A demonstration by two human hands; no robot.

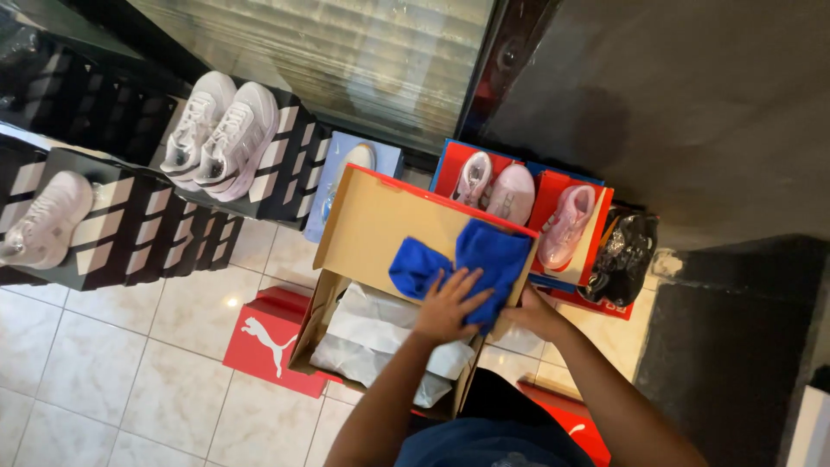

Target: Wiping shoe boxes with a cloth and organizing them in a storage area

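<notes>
Blue cloth lies on inside of open shoebox lid. Left hand flat on cloth, fingers spread, pressing. Right hand grips lid edge, fingers mostly hidden. Cloth looks soft, light, limp, likely bunches; pinch fold or press flat. Cardboard lid probably flexes.
</notes>
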